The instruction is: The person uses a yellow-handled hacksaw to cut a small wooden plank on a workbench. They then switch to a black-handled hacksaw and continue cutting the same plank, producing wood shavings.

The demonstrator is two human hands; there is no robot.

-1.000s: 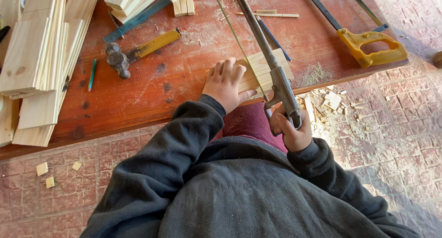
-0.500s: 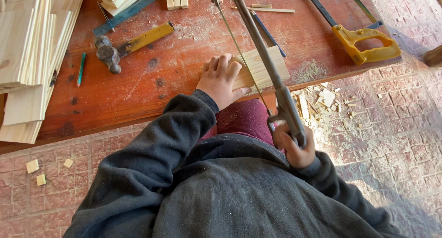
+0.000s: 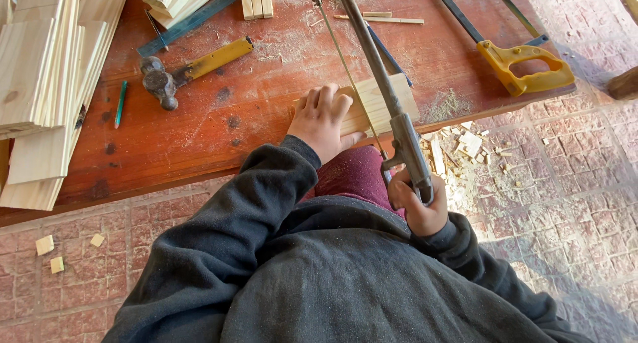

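A stack of pale wooden slats (image 3: 50, 84) lies at the far left of the red table (image 3: 219, 137). To its right a green pencil (image 3: 120, 104) rests on the table, then a hammer (image 3: 193, 67) with a yellow handle, its dark head pointing toward the slats. Beyond the hammer lie a blue strip (image 3: 189, 23) and a few small wood blocks (image 3: 256, 5).

Right of the hammer, near the table's front edge, the left hand (image 3: 322, 120) lies flat with fingers spread, pressing down on a wooden block (image 3: 379, 104). The thin blade of a hacksaw (image 3: 382, 84) crosses the block just right of that hand. The right hand (image 3: 419, 203) is closed around the hacksaw's grey handle, off the table's edge and over a maroon knee.

Farther right, wood scraps (image 3: 465, 147) litter the brick floor (image 3: 565, 183) below the table's edge, and a second saw with a yellow handle (image 3: 528, 64) lies at the table's right corner.
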